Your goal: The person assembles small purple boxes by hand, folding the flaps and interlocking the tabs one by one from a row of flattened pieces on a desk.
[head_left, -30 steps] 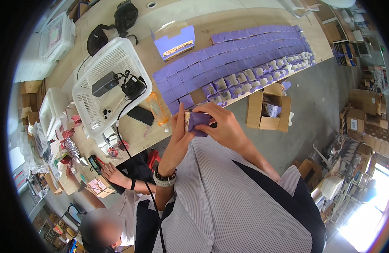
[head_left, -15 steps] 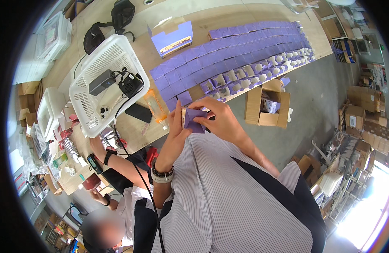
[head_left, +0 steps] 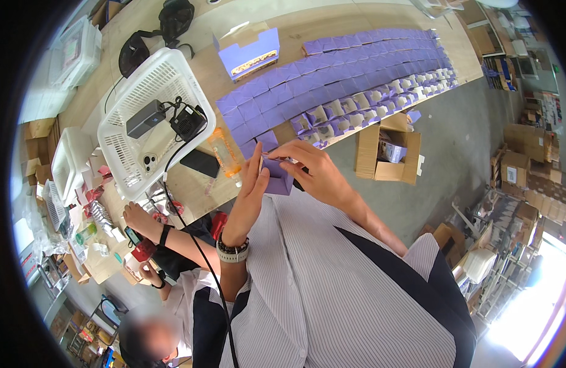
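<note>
Head cam: print on orange bottle [head_left: 222, 153] & floor carton's [head_left: 367, 153] contents too small to read. L hand [head_left: 251, 193] has fingers extended, pressed w/ thumb on small purple box [head_left: 279, 184]; R hand [head_left: 317, 167] pinches its upper rim, fingers bent. Box is just off tabletop's [head_left: 313, 21] near edge, in front of torso. Vs 0.5 s ago, box's slanted top panel no longer covers it & R fingers sit at rim; co-worker's red item [head_left: 144, 250] is now closer to tabletop's near edge, at L end. White basket [head_left: 103, 144], toward L end, holds blk device [head_left: 145, 118], charger [head_left: 188, 122], phone [head_left: 149, 162]. Open-topped purple boxes [head_left: 320, 115] line near edge; closed purple boxes [head_left: 277, 92] behind. Floor carton, beyond near edge, holds a purple-white pkg [head_left: 391, 154].
</note>
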Tool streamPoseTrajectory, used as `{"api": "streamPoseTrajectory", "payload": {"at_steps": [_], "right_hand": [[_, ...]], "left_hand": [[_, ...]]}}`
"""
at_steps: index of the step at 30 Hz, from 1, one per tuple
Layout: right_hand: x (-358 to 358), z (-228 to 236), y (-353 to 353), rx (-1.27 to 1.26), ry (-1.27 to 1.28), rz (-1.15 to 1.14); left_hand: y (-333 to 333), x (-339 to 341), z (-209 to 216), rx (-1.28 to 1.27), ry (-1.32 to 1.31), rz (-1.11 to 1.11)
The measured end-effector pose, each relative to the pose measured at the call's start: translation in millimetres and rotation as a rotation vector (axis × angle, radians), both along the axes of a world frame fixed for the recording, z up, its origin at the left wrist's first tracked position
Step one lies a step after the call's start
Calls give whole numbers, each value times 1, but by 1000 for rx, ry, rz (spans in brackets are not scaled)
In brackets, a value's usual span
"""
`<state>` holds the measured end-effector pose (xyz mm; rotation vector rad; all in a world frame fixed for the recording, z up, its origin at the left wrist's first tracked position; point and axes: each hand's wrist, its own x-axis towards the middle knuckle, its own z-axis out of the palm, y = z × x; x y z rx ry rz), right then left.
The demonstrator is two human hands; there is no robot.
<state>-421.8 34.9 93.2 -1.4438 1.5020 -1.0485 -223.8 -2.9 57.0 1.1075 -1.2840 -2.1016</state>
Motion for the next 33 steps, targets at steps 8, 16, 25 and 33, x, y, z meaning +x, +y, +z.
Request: {"api": "streamPoseTrajectory", "payload": {"at_steps": [8,16,25,33], "right_hand": [[10,0,1,2,-29,-48],[7,-2,-2,44,-110,-54],[7,-4,-2,71,-2,-96],[-6,-8,-2,121,-141,-19]], "left_hand": [[0,-8,9,-485,-359,29],[-3,2,1,-280,-208,-5],[-7,-5,13,-590,-334,-51],[-9,-11,9,-477,-283,-18]]}}
